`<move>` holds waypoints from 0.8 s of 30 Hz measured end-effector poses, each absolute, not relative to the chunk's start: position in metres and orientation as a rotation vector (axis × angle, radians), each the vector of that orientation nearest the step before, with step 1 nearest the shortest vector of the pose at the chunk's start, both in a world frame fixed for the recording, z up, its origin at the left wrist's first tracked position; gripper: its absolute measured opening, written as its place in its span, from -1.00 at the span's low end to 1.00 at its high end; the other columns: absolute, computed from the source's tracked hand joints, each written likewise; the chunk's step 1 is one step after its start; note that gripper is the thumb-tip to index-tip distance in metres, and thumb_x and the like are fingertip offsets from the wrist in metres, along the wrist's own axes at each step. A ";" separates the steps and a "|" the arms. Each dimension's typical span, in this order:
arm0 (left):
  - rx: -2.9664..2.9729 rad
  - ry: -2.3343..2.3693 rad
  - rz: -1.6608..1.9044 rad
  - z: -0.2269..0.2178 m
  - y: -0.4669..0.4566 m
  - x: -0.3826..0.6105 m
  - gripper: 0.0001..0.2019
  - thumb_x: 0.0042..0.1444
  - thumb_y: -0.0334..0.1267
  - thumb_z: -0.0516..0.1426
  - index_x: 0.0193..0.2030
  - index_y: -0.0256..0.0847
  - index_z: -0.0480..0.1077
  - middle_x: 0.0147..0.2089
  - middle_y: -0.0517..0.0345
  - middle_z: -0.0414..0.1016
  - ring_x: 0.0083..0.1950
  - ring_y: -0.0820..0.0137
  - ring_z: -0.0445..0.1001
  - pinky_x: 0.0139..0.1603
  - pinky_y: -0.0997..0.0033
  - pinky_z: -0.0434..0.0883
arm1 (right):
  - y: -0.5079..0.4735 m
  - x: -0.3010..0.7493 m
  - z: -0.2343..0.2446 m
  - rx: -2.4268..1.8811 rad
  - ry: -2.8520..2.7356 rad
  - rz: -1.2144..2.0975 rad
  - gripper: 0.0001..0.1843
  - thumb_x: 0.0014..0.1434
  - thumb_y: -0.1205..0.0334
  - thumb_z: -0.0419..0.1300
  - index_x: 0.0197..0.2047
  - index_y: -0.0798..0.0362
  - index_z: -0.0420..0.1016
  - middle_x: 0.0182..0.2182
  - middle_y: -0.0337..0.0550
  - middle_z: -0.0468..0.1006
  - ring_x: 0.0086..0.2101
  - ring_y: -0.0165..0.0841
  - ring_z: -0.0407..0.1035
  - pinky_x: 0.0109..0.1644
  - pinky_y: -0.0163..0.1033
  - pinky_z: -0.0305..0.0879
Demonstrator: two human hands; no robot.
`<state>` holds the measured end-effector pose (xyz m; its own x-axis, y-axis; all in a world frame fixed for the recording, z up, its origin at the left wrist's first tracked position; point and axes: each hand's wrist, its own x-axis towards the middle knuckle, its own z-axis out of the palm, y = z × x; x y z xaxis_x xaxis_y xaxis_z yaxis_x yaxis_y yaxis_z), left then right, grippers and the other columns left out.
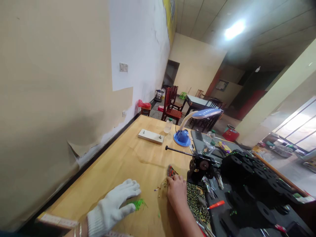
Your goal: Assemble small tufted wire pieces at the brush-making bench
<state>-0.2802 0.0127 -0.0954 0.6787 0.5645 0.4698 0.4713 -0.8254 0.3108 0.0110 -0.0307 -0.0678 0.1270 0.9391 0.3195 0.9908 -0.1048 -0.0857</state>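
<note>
In the head camera's view, a person works at a smooth, wood-grained tabletop. The left hand, in a ribbed white knit glove, lies open, its thumb at the edge of a tuft of thin green strands. The bare right hand bends its fingers over a small grey-and-red item just beyond them on the wood; whether it grips the piece cannot be told. Tiny bits lie scattered between the hands. Beside the right wrist, a bed of small yellow-and-black pieces sits below a dark geared device with a long rod. Beyond stand a pale rectangular plate with two bolts and a glossy blue lamp. A marked measuring strip edges the table, its figures too small to read.
</note>
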 end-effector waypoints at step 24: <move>2.746 0.777 0.914 -0.112 0.021 -0.283 -0.49 0.07 0.07 0.21 0.18 0.11 0.38 0.21 0.23 0.43 0.26 0.23 0.36 0.32 0.22 0.23 | -0.094 0.011 -0.079 -1.879 -1.694 -0.200 -0.70 0.21 0.47 0.02 -0.13 0.07 0.53 -0.29 -0.06 0.51 -0.23 -0.19 0.29 -0.13 -0.13 0.18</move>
